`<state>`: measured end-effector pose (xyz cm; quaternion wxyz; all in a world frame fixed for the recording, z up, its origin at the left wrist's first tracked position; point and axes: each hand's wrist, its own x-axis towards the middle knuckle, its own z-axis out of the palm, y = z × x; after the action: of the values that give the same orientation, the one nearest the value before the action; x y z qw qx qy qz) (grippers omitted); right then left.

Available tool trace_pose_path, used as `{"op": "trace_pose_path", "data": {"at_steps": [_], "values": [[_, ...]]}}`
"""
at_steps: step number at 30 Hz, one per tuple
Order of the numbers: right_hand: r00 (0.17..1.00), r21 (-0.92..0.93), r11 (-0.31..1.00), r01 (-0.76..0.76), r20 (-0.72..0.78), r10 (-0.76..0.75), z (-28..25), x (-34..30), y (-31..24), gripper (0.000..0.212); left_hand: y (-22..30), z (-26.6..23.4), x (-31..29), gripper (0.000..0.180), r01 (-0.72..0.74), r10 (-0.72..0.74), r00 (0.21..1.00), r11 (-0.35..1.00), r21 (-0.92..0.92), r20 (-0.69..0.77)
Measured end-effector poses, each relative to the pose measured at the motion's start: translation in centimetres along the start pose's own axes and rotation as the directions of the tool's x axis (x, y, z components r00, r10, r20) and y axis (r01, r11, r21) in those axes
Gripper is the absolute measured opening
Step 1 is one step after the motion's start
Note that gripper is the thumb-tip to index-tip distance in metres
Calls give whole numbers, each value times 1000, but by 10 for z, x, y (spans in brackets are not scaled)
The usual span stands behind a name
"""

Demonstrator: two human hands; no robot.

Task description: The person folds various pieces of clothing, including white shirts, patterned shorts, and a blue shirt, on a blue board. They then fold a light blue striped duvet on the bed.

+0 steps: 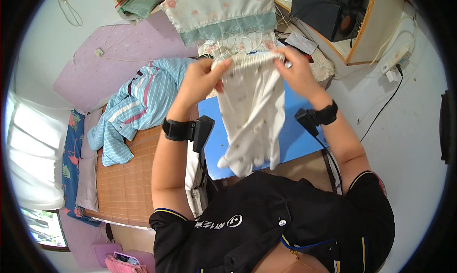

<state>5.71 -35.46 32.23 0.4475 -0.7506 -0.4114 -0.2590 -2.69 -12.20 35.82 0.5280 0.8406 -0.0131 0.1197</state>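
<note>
Between my hands hangs a pair of white pants (251, 102) with small dark spots and a gathered elastic waistband. My left hand (202, 80) pinches one end of the waistband, and my right hand (296, 71) grips the other end. The waistband is stretched out level, and the fabric drops in loose folds, its lower end blurred. Behind and below the pants lies a blue tabletop (302, 135); I cannot tell whether the lower end touches it. Black straps with small dark devices sit on both of my wrists.
To the left, a bed with a brown mat (128, 182) holds a crumpled blue striped quilt (143, 102). A floral cloth with a green border (223, 11) drapes beyond the table. A black speaker (326, 16) stands at the far right, near a power strip (397, 61) with cables.
</note>
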Motion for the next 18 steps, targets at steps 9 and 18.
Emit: {"op": "trace_pose_path", "data": {"at_steps": [9, 18], "values": [[998, 101, 995, -8, -58, 14, -30, 31, -25, 24, 52, -10, -17, 13, -401, 426, 904, 874, 274, -34], [998, 275, 961, -37, -41, 51, -38, 29, -25, 24, 41, -17, -1, 14, -530, 612, 782, 753, 391, -118]]}}
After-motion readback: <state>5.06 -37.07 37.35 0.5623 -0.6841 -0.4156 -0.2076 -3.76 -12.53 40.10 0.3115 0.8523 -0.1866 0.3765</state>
